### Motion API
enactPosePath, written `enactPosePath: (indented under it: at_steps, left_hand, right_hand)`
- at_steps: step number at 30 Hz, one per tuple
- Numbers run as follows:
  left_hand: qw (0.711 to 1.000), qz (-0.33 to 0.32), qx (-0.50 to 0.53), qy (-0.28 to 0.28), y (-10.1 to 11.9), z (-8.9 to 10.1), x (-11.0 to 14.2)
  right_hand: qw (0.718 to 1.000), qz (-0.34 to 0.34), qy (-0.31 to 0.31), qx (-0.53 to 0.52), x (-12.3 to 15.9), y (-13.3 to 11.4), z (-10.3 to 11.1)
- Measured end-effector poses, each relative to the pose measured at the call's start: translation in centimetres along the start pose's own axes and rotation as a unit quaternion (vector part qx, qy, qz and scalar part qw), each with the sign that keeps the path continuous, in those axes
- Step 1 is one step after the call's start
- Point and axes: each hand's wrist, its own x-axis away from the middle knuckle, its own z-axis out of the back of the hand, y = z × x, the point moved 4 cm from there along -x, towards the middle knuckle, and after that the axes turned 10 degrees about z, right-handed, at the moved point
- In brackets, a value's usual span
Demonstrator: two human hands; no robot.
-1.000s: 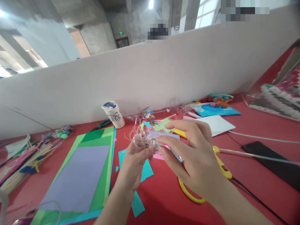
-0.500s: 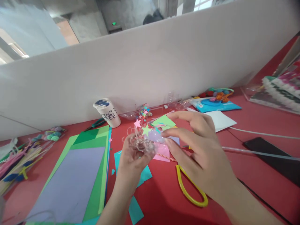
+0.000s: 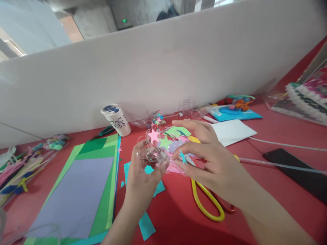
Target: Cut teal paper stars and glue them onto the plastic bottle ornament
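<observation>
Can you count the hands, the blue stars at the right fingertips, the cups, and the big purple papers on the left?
Hands (left hand, right hand): 2
Blue star at right fingertips: 1
Cup: 1
Big purple paper: 1
Total: 5

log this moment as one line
left hand: holding clear plastic bundle | right hand: blue star in front, grip unclear | nearby: white cup, purple sheet
</observation>
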Motion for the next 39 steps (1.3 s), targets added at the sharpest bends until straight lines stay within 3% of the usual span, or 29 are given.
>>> enactPosePath:
  at_steps: [12,22,25,29,39]
  left_hand:
    - [1.000,-0.010,-0.004,-0.008,0.04,-0.22,0.07]
    - [0.995,-0.068,-0.068,0.023,0.33,-0.22,0.67]
    - [0.997,-0.040,-0.057,0.046,0.06,-0.22,0.69]
    - [0.997,0.011,-0.037,0.064,0.16,-0.21,0.63]
    - [0.998,-0.003,-0.022,0.061,0.08,-0.38,0.63]
  right_hand:
    - [0.999,0.027,-0.028,0.010,0.12,-0.33,-0.10]
    - [0.997,0.023,0.075,-0.001,-0.08,-0.86,-0.58]
    - [0.996,0.006,0.090,-0.008,0.07,-0.95,-0.66]
    - [0.998,-0.020,0.060,-0.026,0.16,-0.70,-0.72]
    - [0.998,-0.021,0.060,-0.021,0.15,-0.75,-0.68]
